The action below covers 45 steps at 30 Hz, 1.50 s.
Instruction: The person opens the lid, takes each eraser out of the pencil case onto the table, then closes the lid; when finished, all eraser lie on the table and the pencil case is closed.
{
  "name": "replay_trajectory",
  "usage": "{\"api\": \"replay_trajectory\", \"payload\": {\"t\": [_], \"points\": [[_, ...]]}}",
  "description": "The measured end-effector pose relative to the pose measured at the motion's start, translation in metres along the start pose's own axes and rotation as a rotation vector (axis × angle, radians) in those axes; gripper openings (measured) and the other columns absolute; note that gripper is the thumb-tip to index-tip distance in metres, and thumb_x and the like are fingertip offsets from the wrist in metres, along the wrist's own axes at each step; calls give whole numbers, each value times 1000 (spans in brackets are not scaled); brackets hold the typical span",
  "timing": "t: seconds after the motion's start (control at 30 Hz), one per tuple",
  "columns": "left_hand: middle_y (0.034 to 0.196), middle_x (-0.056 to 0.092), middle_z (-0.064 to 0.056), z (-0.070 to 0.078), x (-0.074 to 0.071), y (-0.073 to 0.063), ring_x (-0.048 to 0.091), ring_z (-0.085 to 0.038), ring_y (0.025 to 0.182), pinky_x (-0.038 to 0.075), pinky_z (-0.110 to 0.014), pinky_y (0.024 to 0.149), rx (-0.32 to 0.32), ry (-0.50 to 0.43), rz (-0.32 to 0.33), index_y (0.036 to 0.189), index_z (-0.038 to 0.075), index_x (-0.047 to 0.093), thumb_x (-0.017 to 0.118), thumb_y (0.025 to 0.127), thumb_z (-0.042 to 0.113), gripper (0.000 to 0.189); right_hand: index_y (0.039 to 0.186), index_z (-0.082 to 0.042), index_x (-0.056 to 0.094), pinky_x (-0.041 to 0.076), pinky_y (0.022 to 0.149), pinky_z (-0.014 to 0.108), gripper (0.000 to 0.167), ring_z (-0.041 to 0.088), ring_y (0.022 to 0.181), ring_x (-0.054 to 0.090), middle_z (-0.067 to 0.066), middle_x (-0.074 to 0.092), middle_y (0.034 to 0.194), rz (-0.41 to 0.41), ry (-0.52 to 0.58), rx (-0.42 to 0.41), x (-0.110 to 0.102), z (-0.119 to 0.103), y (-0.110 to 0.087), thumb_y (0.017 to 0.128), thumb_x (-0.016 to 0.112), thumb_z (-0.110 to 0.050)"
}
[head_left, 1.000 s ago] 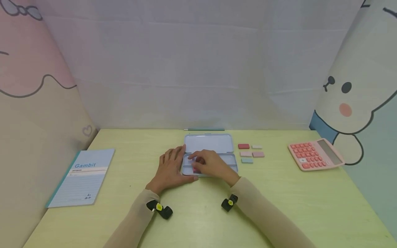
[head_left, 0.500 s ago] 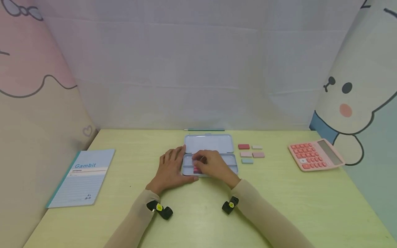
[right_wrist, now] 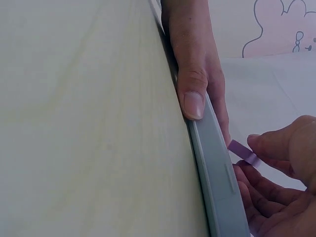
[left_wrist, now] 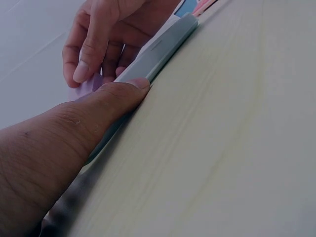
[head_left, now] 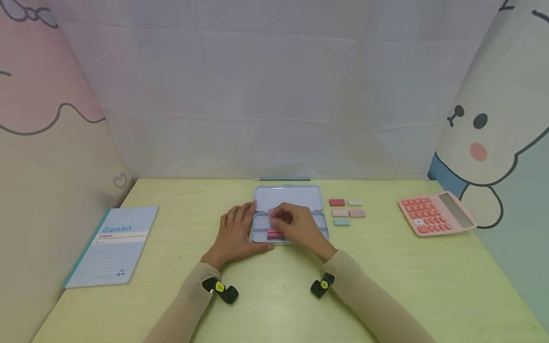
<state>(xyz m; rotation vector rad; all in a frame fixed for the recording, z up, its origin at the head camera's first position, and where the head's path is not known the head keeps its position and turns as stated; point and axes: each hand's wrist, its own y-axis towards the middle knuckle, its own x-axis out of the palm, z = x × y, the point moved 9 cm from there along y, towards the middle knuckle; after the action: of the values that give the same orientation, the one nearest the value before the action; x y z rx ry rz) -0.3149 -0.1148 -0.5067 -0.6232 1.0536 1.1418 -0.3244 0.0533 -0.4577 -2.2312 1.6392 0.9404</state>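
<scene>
A pale blue pencil box [head_left: 288, 197] lies with its lid folded back on the table. My left hand [head_left: 236, 233] rests against its left side, fingers spread and fairly straight, with the thumb [right_wrist: 193, 101] along the front edge. Over the box's tray, my right hand [head_left: 298, 225] pinches a small purple eraser [right_wrist: 242, 151] between thumb and fingertips, also visible in the left wrist view. In the tray's front compartment lie red and pink erasers [head_left: 276, 235], partly covered by the right hand.
Right of the box lie several more erasers, among them a red one [head_left: 337, 202] and a blue one [head_left: 341, 222]. A pink calculator [head_left: 436, 214] sits at the far right, a notebook [head_left: 113, 247] at the left. A pencil [head_left: 282, 179] lies behind the lid.
My right hand has shifted a little to the right and back over the tray, and more of the red and pink erasers shows. My left hand has stayed in place.
</scene>
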Motion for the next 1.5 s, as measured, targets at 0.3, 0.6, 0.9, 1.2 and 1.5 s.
{"api": "replay_trajectory", "payload": {"t": [0.3,0.6,0.9,1.2,1.5], "points": [[175,31,-10,-2,1,0,25,-43,159,22,-66,125,-9,-1,-2,174,17,16,75,76,82,131,115,-13,69,61,89,32,17,16,94,73,7,80,109,32,13,27,-11,6,-7,99,74,-13],[176,29,-9,1,2,1,23,-43,160,20,-66,127,-11,-10,-11,175,18,14,75,76,82,133,113,-12,75,58,86,30,14,14,91,68,4,78,104,30,-42,63,-28,16,-24,100,72,-16],[176,28,-9,-1,2,1,23,-43,160,20,-66,127,-11,6,-9,175,19,13,75,76,83,133,113,-10,80,58,86,29,17,17,92,72,7,82,109,104,-29,92,-55,34,-39,99,71,-6],[176,29,-9,-4,3,0,24,-44,160,20,-66,126,-11,5,-2,175,20,13,75,76,83,133,111,-9,81,57,87,27,16,21,95,72,9,82,110,155,-66,99,-83,46,-52,99,71,-3],[176,29,-9,-3,4,0,24,-43,160,21,-66,127,-14,14,-9,175,19,13,75,76,83,133,105,-5,81,57,84,22,18,22,94,74,14,82,107,223,-96,118,-105,62,-65,99,66,2]]}}
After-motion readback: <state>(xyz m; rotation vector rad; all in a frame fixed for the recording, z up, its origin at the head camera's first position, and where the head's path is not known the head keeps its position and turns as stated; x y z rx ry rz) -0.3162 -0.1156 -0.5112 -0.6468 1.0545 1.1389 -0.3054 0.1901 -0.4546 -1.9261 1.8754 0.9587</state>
